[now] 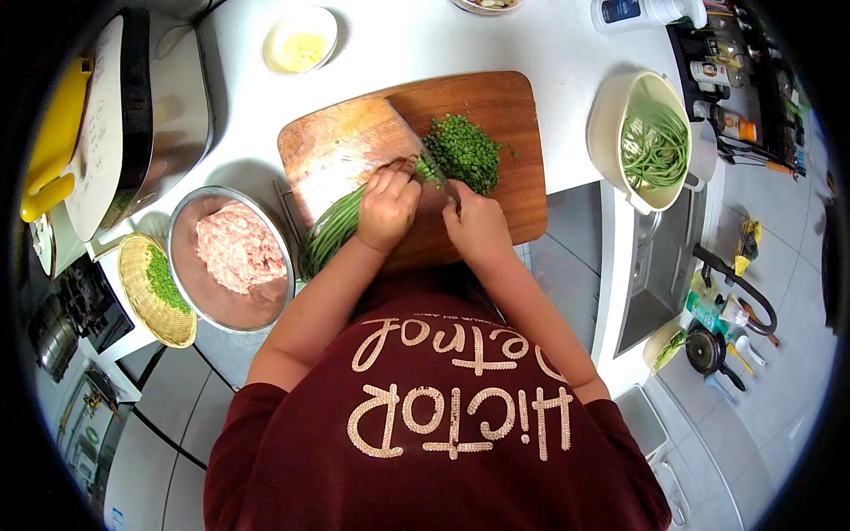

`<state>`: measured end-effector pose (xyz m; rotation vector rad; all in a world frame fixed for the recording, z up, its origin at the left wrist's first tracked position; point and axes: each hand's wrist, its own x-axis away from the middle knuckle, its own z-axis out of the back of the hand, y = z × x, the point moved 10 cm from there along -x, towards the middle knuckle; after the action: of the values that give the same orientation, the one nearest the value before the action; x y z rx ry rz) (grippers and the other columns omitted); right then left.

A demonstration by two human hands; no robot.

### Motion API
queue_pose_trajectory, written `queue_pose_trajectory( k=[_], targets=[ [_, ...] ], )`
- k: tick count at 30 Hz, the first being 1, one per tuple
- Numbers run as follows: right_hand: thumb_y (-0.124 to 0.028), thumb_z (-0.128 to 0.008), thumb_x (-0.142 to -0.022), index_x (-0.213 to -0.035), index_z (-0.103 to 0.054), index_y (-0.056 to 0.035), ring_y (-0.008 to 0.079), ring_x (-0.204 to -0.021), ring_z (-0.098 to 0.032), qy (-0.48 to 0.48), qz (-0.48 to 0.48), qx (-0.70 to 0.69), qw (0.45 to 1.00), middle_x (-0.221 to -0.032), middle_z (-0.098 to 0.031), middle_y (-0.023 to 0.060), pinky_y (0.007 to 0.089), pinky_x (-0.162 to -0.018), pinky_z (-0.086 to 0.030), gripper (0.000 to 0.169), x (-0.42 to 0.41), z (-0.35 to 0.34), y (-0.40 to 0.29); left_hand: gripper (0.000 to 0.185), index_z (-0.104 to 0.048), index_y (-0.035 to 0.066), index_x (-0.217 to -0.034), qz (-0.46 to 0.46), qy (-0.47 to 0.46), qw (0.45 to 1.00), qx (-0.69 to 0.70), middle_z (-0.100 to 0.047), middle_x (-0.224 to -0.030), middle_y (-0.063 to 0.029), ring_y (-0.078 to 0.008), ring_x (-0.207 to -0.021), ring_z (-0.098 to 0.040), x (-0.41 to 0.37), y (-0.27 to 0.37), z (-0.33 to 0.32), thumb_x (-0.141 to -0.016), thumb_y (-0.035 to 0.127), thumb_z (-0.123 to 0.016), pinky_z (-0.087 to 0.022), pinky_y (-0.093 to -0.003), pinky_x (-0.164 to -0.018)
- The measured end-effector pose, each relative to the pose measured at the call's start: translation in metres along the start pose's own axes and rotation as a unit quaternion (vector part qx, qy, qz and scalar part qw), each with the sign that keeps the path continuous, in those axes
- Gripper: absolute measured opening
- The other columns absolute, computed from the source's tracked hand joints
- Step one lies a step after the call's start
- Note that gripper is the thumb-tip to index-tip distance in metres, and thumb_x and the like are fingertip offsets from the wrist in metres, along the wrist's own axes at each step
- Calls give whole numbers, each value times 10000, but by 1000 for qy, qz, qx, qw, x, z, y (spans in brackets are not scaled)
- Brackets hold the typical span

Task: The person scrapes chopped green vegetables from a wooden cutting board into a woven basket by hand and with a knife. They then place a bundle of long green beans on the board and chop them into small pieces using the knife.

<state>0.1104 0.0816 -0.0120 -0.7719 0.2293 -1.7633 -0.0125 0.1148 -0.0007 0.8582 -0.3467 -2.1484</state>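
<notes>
My left hand (390, 202) grips a bundle of long green beans (335, 222), its fingers curled over the bundle close to the cut end. In my right hand (479, 222) is the handle of a kitchen knife (415, 136). The blade stands against the beans' cut end, just right of my left fingers. Both hands are over a wooden cutting board (518, 133). To the right of the blade lies a heap of finely chopped green beans (465, 151). The uncut tails of the bundle trail off the board's lower left edge.
Left of the board stand a metal bowl (174, 255) of ground meat (236, 249) and a wicker basket (133, 282) holding chopped greens. A white bowl (271, 43) with minced yellowish bits sits behind. At right, a cream colander (607, 133) holds more beans beside the sink (654, 285).
</notes>
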Motion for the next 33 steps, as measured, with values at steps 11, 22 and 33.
queue_pose_trajectory(
  k=[11,22,33],
  targets=[
    [-179,-560,-899,-1203,-625,-50,414,-817,-675,1,11,0,1000,-873,-688,246,520,-761,-536,337,19,6,1,45,-631,33,-802,14,-20,1000,-16,-667,-1105,-143,-297,-1032,-636,4,-2,-6,-779,71,-626,-497,-403,-917],
    [-190,-555,-909,-1217,-609,-40,430,-821,-671,26,17,-57,998,-879,-686,254,522,-767,-529,347,10,3,7,107,-617,9,-789,-7,5,1000,-2,-666,-1048,-160,-342,-996,-642,-5,4,1,-779,48,-716,-514,-419,-870],
    [-153,-564,-901,-1172,-640,-24,428,-801,-658,-5,-10,25,1000,-843,-669,260,511,-748,-518,309,17,3,-11,40,-620,41,-789,18,-34,999,-18,-654,-1056,-137,-301,-1032,-630,4,-2,-9,-776,79,-616,-494,-397,-907]
  ],
)
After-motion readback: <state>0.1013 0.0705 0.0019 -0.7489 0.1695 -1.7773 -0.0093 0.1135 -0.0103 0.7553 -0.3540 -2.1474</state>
